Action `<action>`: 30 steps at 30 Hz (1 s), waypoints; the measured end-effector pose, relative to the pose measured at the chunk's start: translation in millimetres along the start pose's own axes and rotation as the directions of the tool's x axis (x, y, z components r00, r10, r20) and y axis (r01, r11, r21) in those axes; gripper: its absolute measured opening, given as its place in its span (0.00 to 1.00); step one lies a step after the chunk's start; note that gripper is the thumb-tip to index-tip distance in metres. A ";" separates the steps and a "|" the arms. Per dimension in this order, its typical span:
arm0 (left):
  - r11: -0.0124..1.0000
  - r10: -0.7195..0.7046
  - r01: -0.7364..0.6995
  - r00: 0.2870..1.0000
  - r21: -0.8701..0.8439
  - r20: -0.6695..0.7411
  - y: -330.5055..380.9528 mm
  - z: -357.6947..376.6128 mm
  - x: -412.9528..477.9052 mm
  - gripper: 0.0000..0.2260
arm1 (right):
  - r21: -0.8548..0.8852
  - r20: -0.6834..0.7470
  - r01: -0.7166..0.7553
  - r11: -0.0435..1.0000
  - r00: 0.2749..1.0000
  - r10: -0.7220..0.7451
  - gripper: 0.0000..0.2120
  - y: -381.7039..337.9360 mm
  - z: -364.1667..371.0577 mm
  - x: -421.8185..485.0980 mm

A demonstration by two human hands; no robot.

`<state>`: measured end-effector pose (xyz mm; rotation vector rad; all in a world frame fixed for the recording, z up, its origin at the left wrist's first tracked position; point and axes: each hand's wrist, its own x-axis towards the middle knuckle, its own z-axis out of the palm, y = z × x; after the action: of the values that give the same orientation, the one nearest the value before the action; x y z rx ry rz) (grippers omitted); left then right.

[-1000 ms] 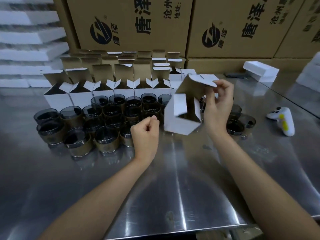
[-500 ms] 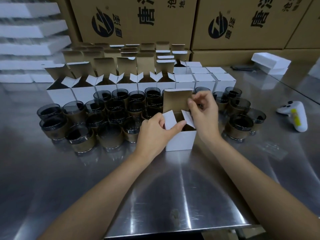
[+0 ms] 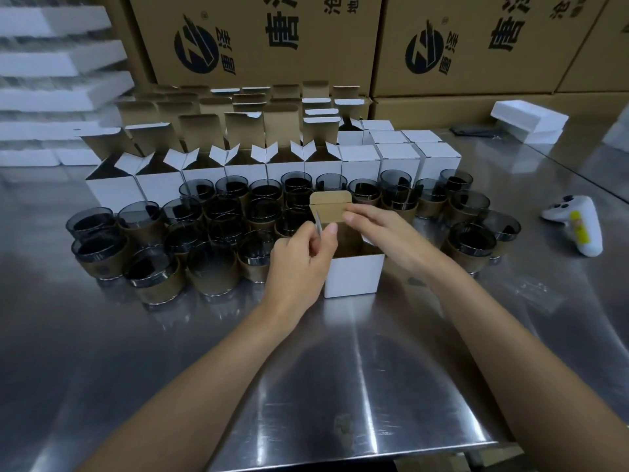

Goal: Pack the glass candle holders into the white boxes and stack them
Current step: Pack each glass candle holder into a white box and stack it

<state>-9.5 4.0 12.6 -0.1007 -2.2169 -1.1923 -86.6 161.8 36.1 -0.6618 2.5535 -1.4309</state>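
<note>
White box [image 3: 354, 274]: placed upright on steel table [image 3: 340, 386], centre, top open, lid flap [image 3: 329, 208] raised at far side.
Left hand [image 3: 299, 264]: left side flap [image 3: 318, 223] pinched between thumb and curled fingers.
Right hand [image 3: 377, 229]: fingers extended, held together, laid against lid flap; thumb hidden.
Glass candle holders [image 3: 211, 267]: grouped on table left of, right of and beyond box; none seen inside held box.
Open white boxes [image 3: 204, 172]: lined up beyond holders; closed boxes [image 3: 398, 155] at right end of row.
White controller [image 3: 578, 223]: laid at right.
Brown cartons [image 3: 272, 39]: stacked at far side.
</note>
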 end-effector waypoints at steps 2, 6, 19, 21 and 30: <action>0.999 0.023 -0.023 1.000 0.023 -0.012 -0.5 -1.3 0.6 0.15 | -0.037 0.049 -0.020 0.999 0.999 0.022 0.32 0.0 -1.9 -0.8; 1.000 0.007 -0.007 1.000 -0.025 -0.024 1.5 -3.5 2.9 0.04 | -0.010 0.074 -0.025 1.000 0.997 0.025 0.26 1.3 -5.9 -2.4; 0.898 -0.051 0.031 0.998 0.440 0.033 6.7 -16.7 5.3 0.14 | 0.593 0.390 -0.233 0.771 0.920 -0.022 0.24 23.8 -34.6 -4.7; 0.927 -0.114 0.082 0.991 0.366 0.068 7.9 -14.9 2.2 0.11 | 0.618 0.371 -0.208 0.758 0.927 -0.048 0.24 29.7 -30.9 -3.7; 0.941 -0.330 0.316 0.935 0.123 0.126 -2.7 -8.3 5.3 0.12 | 0.354 -0.048 0.106 0.929 0.994 -0.095 0.12 38.1 -28.2 5.7</action>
<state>-10.8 -5.2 16.8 0.2364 -2.4866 -1.2749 -112.6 198.4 19.8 -0.7205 2.2158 -1.8866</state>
